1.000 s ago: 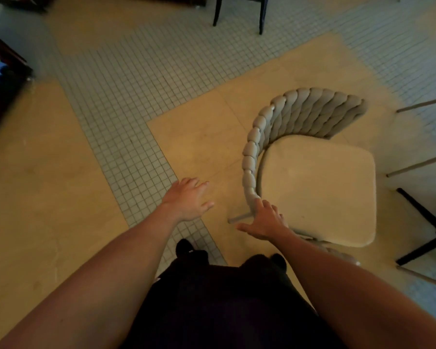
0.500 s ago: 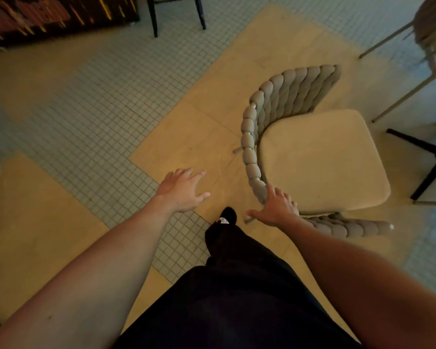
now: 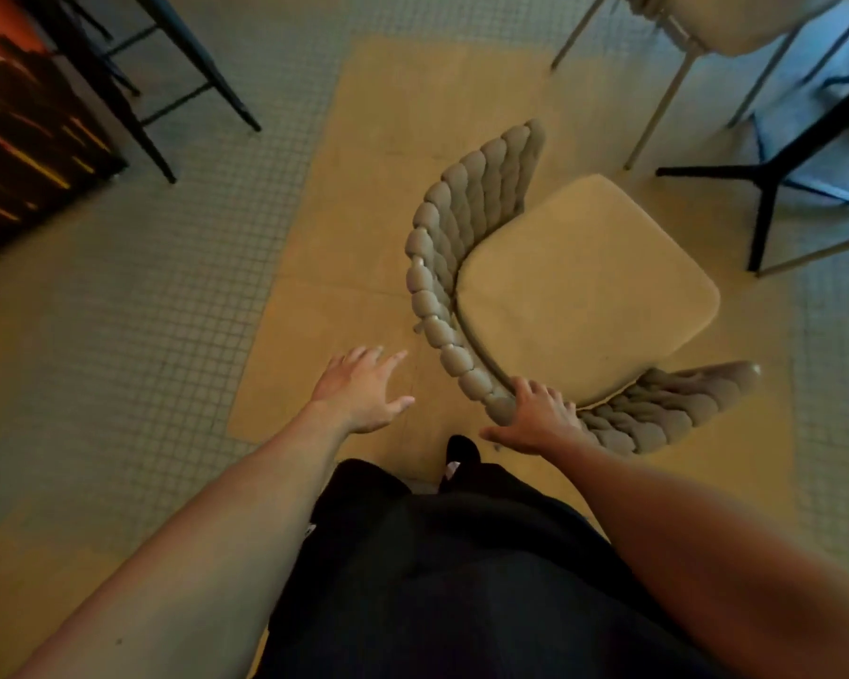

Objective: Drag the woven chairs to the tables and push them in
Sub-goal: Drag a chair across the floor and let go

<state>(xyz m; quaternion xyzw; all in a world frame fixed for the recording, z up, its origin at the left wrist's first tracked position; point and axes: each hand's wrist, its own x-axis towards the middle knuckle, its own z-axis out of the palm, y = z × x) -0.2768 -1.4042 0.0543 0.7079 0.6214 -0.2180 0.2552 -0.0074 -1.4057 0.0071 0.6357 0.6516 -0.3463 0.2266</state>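
Far left: a dark panel with orange streaks at the frame edge, blurred, nature unclear; black stool legs beside it on the grey mosaic tile. Left hand hangs free over the tan floor slab, fingers spread and straight, holding nothing, just left of the chair. Woven chair stands mid-slab on the floor, braided back curving round the left and near sides of the pale seat cushion, seat front facing up-right toward the bench. Right hand rests on the near curve of the braided back rim, fingers laid over the top; whether they curl underneath into a real grip cannot be told from above. The right hand is the one on the chair; the left is near but apart. The chair lies ahead and to the right of the body, and its back-to-front axis runs diagonally toward the upper right, roughly in line with the black bench base. Judgement: the coming push wants to follow that diagonal, and the splayed base legs could catch a chair leg. A second chair at top right is cut off by the frame. The bench top is out of view; chair legs are mostly hidden under the seat. A dark shoe shows below the right hand.
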